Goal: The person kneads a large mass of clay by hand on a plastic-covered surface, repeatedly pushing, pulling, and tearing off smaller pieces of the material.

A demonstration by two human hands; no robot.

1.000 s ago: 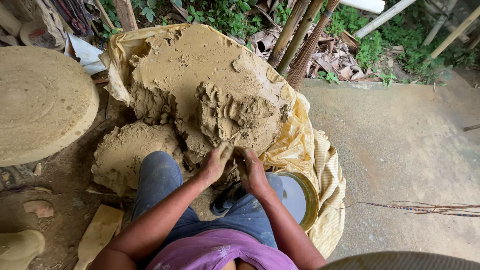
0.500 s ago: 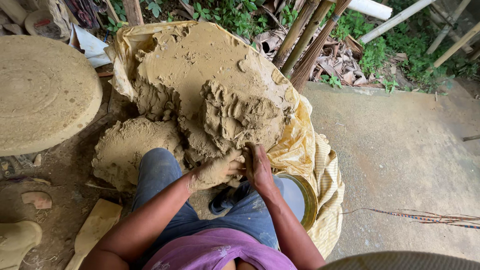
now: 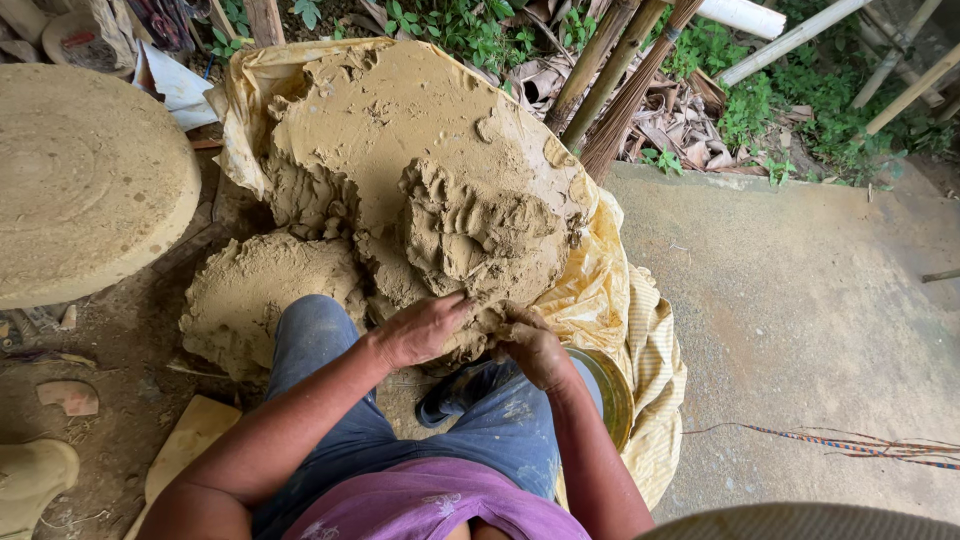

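The big heap of clay (image 3: 420,180) sits on a yellow plastic sheet (image 3: 590,290), and it lies straight ahead of the person, just past the knees. A lumpy, torn chunk of clay (image 3: 480,240) sticks out at the near edge of the heap, and that is the part the hands are working on. The left hand (image 3: 425,328) lies flat on the near side of this chunk, fingers pointing to the right and a little forward, pressed onto the wet clay. The right hand (image 3: 530,345) is just beside it, lower down at the near edge, curled around a bit of clay with its fingers tucked in. The two hands are close together, almost touching, and both are on the clay; neither is free. The left hand reaches a bit further up onto the chunk, so it is the nearer one to its middle. The heap is longer one way than the other: it runs from the far left corner of the sheet toward the near right edge, and the chunk points at the person. A flatter slab of clay (image 3: 255,300) lies on the ground to the left of the left knee, well clear of both hands. A big round clay-covered disc (image 3: 80,180) stands further left, and a round tin (image 3: 610,390) peeks out under the right arm.
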